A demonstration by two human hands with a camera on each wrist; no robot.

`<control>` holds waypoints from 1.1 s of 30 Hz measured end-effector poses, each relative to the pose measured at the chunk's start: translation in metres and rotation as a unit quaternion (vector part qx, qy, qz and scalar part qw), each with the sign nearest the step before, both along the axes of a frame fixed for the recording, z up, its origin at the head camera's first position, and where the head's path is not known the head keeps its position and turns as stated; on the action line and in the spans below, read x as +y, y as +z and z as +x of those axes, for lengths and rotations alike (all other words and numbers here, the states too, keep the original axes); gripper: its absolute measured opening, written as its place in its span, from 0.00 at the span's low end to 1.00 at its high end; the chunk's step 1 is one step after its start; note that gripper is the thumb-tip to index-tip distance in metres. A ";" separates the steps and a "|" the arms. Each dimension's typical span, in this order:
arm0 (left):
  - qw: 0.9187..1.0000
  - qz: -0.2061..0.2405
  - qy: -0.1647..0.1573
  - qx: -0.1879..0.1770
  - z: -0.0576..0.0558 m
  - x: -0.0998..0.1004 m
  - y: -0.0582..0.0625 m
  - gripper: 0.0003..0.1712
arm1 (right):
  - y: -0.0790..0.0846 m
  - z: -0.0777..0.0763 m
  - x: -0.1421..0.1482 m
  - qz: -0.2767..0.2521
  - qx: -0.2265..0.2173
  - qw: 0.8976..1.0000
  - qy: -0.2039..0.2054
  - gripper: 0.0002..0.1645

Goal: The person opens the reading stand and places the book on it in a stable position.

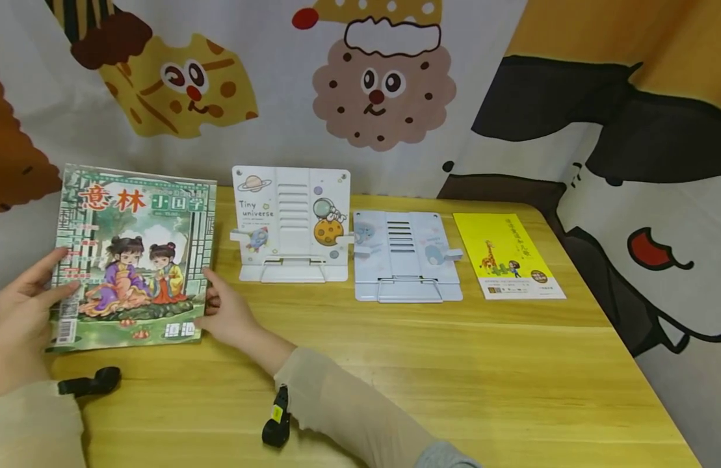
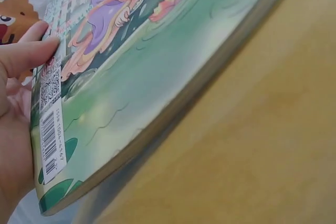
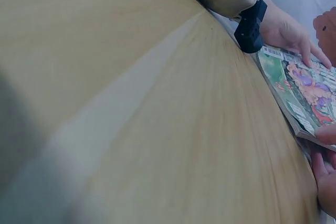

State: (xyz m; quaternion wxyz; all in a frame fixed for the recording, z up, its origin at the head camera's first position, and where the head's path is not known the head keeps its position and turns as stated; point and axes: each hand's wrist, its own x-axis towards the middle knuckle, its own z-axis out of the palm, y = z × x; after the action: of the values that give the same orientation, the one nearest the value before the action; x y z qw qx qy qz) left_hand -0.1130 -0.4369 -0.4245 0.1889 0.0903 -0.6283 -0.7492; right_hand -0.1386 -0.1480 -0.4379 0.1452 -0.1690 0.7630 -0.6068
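A green illustrated magazine (image 1: 134, 260) is held tilted up at the left of the table in the head view. My left hand (image 1: 23, 309) grips its left edge, thumb on the cover near the barcode strip. On the opposite edge, my right hand (image 1: 228, 309) pinches the lower corner, thumb on the cover and fingers behind. The left wrist view shows the magazine's barcode (image 2: 52, 142) and its thick lower edge, raised over the wooden surface. Right of the magazine stands a white "Tiny universe" book stand (image 1: 292, 260), upright with its clips out at the sides.
A second, pale blue book stand (image 1: 404, 260) leans lower beside the white one. Farther right a yellow book (image 1: 506, 250) lies flat on the wooden table (image 1: 483, 383). A cartoon-printed curtain (image 1: 272, 65) hangs behind. Black straps (image 1: 276, 419) hang at both wrists.
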 end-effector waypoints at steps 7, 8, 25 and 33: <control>0.999 -0.008 0.003 0.035 0.003 0.006 0.006 0.31 | -0.001 0.002 0.004 -0.030 0.008 1.000 0.007 0.63; 0.999 -0.007 -0.001 0.038 0.004 0.006 0.007 0.32 | 0.000 0.002 0.004 -0.031 0.011 0.999 0.005 0.64; 0.991 0.071 -0.016 0.113 0.006 0.022 0.042 0.29 | 0.030 0.000 0.022 -0.045 0.093 0.994 0.029 0.66; 0.984 0.088 -0.037 0.153 -0.002 0.052 0.069 0.31 | 0.048 -0.015 0.052 -0.071 0.101 0.991 0.054 0.63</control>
State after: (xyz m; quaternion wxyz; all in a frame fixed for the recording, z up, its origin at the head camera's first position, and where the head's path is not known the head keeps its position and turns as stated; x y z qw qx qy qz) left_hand -0.1146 -0.3851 -0.3556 0.2462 -0.0329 -0.5264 -0.8131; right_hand -0.1533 -0.0959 -0.3899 0.0876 -0.2797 0.7183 -0.6310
